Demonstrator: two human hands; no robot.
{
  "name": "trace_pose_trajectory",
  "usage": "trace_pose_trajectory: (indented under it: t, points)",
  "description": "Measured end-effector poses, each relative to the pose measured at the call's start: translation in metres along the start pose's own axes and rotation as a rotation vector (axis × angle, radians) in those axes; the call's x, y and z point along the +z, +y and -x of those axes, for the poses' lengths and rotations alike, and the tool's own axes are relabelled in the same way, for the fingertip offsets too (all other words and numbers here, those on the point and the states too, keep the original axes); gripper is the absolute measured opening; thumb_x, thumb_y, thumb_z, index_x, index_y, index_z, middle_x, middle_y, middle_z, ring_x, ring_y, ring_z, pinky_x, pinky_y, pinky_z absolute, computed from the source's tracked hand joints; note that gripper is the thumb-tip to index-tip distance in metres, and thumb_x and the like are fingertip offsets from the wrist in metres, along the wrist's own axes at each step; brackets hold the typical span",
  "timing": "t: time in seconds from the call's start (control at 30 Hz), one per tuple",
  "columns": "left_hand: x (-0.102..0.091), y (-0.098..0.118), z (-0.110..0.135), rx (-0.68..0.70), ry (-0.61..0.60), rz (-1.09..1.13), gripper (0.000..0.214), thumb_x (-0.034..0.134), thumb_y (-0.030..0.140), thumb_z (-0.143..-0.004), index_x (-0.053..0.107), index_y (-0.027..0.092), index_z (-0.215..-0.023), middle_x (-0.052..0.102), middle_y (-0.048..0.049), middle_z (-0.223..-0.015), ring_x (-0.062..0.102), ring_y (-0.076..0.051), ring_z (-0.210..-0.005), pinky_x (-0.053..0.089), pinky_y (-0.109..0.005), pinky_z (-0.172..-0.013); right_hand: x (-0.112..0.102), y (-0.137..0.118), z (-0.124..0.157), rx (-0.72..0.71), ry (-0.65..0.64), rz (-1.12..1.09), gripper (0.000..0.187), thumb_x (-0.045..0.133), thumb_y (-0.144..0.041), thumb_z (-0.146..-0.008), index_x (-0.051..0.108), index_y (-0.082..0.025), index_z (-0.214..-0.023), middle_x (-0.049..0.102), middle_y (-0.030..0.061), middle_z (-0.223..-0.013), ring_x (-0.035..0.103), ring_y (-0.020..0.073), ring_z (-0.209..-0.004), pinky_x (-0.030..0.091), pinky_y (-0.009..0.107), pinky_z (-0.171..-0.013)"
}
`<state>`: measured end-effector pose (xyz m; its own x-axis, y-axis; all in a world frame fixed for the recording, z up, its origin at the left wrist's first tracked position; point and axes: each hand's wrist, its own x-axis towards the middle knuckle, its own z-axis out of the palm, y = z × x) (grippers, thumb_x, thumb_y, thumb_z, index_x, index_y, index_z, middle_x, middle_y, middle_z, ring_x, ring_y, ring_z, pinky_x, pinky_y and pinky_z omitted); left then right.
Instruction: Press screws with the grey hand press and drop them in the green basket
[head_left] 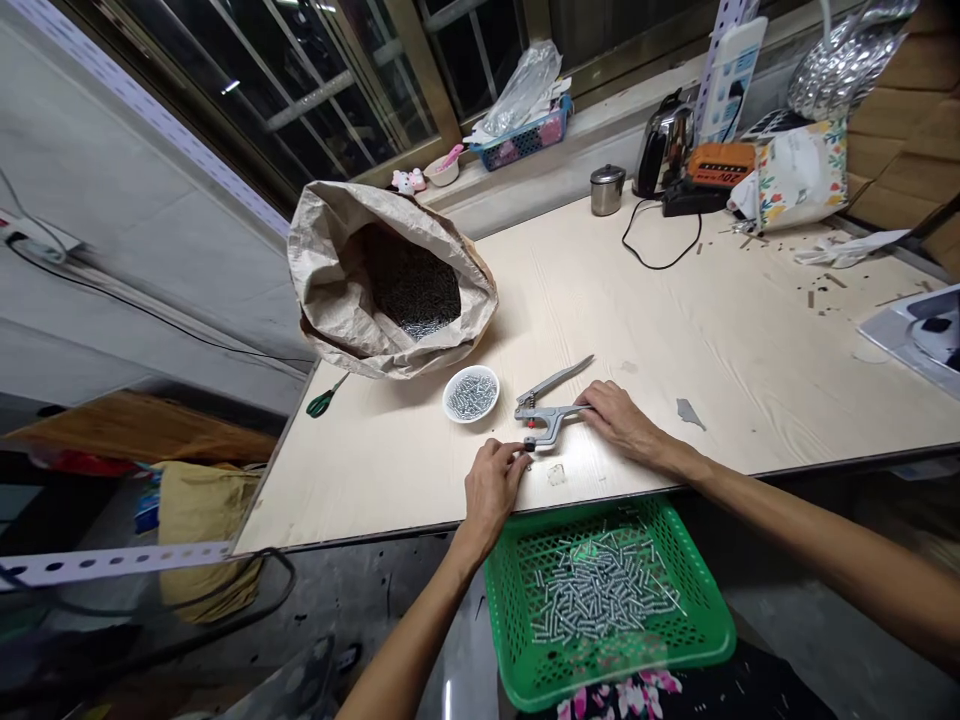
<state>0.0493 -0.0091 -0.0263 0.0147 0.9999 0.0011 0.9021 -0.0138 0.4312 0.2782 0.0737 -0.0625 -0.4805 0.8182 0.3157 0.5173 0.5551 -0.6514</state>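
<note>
Near the front edge of the tabletop (720,320), the right hand (616,415) has its grip pinching a handle (571,410) of the hand pliers (551,425), probably steadying them, while the left hand (491,485) crowds their black tip (529,444) (can't tell if it's pinching anything), white bowl (472,419) nearby, guessing for easy reach.

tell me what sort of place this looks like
Probably a small workshop, perhaps set up in a home: there are pliers at the right hand, a green basket holding loose metal parts, and a large open sack.

Bright tabletop (660,320); dark window (330,60); warped edges
</note>
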Motion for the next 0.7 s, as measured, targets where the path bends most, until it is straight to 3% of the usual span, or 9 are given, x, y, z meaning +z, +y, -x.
trace_pose_trajectory:
  t: [0.2,0.43,0.6,0.7]
  points:
    - [0.004,0.0,0.003,0.104,-0.029,0.027,0.017,0.051,0.016,-0.088,0.068,0.018,-0.09,0.062,-0.0056,-0.087,0.061,-0.018,-0.083,0.047,-0.029,-0.076,0.0,0.011,0.001,0.1,0.084,0.08,0.011,0.038,-0.022,-0.092,0.049,-0.022,-0.089,0.055,0.0061,-0.088,0.047,0.0221,-0.082,0.038,0.037,-0.073]
    - [0.007,0.0,0.024,0.192,-0.034,0.04,0.026,0.045,0.01,-0.089,0.065,0.019,-0.103,0.06,-0.0085,-0.096,0.057,-0.021,-0.094,0.049,-0.032,-0.08,0.008,0.01,0.007,0.098,0.046,0.183,0.014,0.037,-0.022,-0.093,0.051,-0.022,-0.09,0.056,0.0055,-0.088,0.049,0.0212,-0.081,0.035,0.035,-0.071]
    - [-0.01,0.013,0.041,0.17,-0.029,0.241,0.031,0.044,0.008,-0.089,0.062,0.019,-0.112,0.06,-0.0082,-0.1,0.059,-0.017,-0.093,0.05,-0.029,-0.08,0.009,0.008,0.008,0.093,0.049,0.204,0.016,0.036,-0.022,-0.093,0.052,-0.022,-0.089,0.057,0.0053,-0.087,0.05,0.0209,-0.081,0.034,0.035,-0.072]
    - [-0.028,0.026,0.052,0.239,-0.164,0.271,0.031,0.052,0.01,-0.087,0.062,0.022,-0.113,0.061,-0.0062,-0.1,0.06,-0.016,-0.091,0.05,-0.027,-0.079,0.009,0.005,0.008,0.114,0.024,0.212,0.015,0.038,-0.021,-0.093,0.053,-0.021,-0.09,0.057,0.0052,-0.087,0.049,0.0214,-0.082,0.034,0.035,-0.073]
